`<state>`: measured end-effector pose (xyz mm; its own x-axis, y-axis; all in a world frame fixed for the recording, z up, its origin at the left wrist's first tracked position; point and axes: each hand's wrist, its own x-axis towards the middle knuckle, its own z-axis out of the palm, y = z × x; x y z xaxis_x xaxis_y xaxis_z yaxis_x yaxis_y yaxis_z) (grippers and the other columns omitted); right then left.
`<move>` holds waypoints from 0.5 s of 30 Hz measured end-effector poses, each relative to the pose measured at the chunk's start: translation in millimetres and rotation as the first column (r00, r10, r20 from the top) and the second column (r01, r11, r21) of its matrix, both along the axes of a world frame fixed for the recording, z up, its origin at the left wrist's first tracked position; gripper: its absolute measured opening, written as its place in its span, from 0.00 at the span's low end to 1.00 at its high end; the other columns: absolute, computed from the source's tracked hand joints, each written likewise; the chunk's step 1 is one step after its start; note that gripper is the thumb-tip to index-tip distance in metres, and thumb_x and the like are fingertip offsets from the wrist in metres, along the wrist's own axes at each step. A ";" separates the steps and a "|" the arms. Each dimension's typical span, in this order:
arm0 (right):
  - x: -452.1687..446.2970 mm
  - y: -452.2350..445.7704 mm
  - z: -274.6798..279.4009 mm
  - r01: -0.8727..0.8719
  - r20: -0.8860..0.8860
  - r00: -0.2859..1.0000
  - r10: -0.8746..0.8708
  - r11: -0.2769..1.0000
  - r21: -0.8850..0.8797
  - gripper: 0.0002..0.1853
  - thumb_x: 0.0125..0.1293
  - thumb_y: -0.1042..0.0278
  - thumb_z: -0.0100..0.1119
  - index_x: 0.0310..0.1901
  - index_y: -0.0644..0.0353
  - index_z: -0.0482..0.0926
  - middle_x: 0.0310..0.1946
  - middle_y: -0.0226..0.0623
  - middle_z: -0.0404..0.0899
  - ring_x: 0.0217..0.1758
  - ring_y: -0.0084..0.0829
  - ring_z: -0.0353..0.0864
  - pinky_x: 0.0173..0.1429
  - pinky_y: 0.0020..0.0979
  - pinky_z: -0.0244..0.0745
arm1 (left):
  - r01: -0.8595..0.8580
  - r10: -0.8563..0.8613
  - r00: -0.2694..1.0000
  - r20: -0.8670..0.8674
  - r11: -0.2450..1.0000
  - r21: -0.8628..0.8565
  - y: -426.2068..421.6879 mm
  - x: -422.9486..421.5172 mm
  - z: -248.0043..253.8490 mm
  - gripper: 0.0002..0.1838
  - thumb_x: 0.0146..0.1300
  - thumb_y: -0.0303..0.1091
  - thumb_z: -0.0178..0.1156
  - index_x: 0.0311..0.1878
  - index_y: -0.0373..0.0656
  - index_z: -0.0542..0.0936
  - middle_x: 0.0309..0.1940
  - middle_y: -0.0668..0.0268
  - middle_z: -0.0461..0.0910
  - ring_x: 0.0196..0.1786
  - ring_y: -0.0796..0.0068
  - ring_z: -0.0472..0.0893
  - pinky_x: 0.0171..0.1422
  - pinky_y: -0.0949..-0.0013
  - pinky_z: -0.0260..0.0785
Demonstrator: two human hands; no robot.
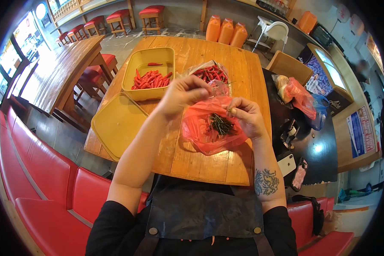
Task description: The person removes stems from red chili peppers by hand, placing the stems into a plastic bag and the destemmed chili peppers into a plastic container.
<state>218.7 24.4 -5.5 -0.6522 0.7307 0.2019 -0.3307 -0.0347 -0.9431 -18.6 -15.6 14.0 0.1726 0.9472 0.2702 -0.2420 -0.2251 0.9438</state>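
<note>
My left hand is raised over the back left edge of an open red plastic bag, its fingers curled together; what they hold, if anything, is too small to name. My right hand pinches something small and greenish above the bag's right side. Green stems lie inside the bag. Behind my hands, a clear plastic bag holds red chillies. Stemless-looking red chillies lie in a yellow tub at the back left.
A yellow lid lies at the wooden table's left side. To the right, a black table bears a phone, a pink case and plastic bags. Red bench seats stand near me.
</note>
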 end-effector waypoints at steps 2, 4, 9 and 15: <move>-1.8 0.5 -2.2 0.064 0.092 0.994 -0.066 0.997 0.033 0.04 0.59 0.73 0.63 0.34 0.62 0.79 0.32 0.29 0.78 0.38 0.20 0.75 0.45 0.24 0.70 | -0.349 0.366 0.917 -0.161 0.929 0.123 2.2 -19.8 11.5 0.08 0.62 0.22 0.59 0.44 0.36 0.80 0.38 0.63 0.83 0.40 0.79 0.80 0.48 0.74 0.73; -9.4 1.0 -9.5 0.140 0.343 0.855 -0.388 0.811 0.567 0.02 0.59 0.75 0.61 0.34 0.59 0.79 0.31 0.32 0.77 0.40 0.27 0.76 0.46 0.29 0.71 | -0.594 0.621 0.764 -0.176 0.783 0.185 13.2 -50.9 2.3 0.09 0.62 0.22 0.58 0.44 0.37 0.81 0.39 0.65 0.84 0.41 0.76 0.81 0.49 0.73 0.73; -18.0 -8.9 -8.8 -0.069 0.298 0.727 -0.619 0.366 0.928 0.05 0.56 0.75 0.61 0.34 0.55 0.80 0.32 0.33 0.76 0.41 0.37 0.74 0.57 0.38 0.63 | -0.709 0.778 0.500 -0.382 0.620 0.335 16.1 -100.3 -7.4 0.12 0.62 0.24 0.58 0.48 0.36 0.80 0.42 0.59 0.82 0.45 0.70 0.82 0.53 0.69 0.73; -18.5 -9.4 -7.8 -0.057 0.245 0.705 -0.666 0.291 0.955 0.07 0.55 0.75 0.60 0.37 0.56 0.79 0.32 0.33 0.75 0.43 0.37 0.75 0.58 0.40 0.63 | -0.422 0.950 -0.140 -0.279 0.197 0.885 22.2 -76.8 -10.4 0.14 0.59 0.24 0.59 0.50 0.40 0.80 0.44 0.58 0.80 0.44 0.59 0.81 0.53 0.64 0.72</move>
